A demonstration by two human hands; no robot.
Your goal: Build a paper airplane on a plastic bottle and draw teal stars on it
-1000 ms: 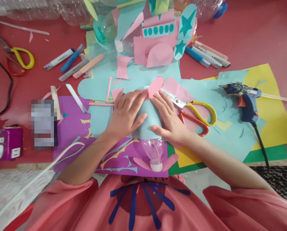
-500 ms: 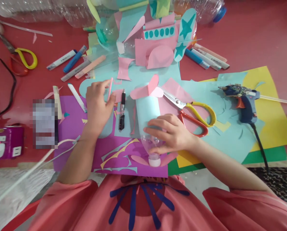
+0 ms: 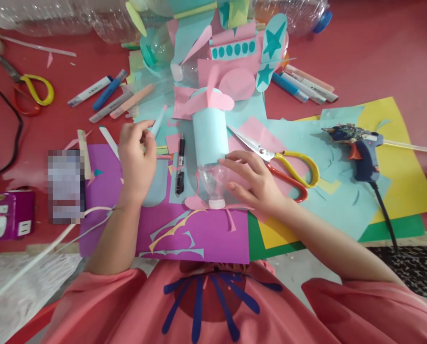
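Observation:
A clear plastic bottle (image 3: pixel 213 179) wrapped in a light-blue paper sleeve (image 3: pixel 210 136) lies with its white cap (image 3: pixel 216 204) toward me. Pink paper blades (image 3: pixel 213 100) are at its far end, and pink paper pieces lie by the cap. My right hand (image 3: pixel 254 181) is open beside the bottle, fingertips at the sleeve's lower right edge. Left of it, my left hand (image 3: pixel 137 155) is closed on a slim pale-blue piece with a pink tip (image 3: pixel 158 122), its exact kind unclear. A black pen (image 3: pixel 180 165) lies between the hands.
Scissors (image 3: pixel 270 155) lie open right of the bottle. A glue gun (image 3: pixel 366 153) with its cord rests farther right. Markers (image 3: pixel 109 91), a phone (image 3: pixel 65 186), a purple power socket (image 3: pixel 10 212) and paper scraps (image 3: pixel 177 234) are around. A pink paper-covered model (image 3: pixel 231 62) stands behind.
The bottle has moved away from me and slightly left. My right hand has loosened from around it. My left hand has shifted slightly left, and the slim piece in it appears at a different angle.

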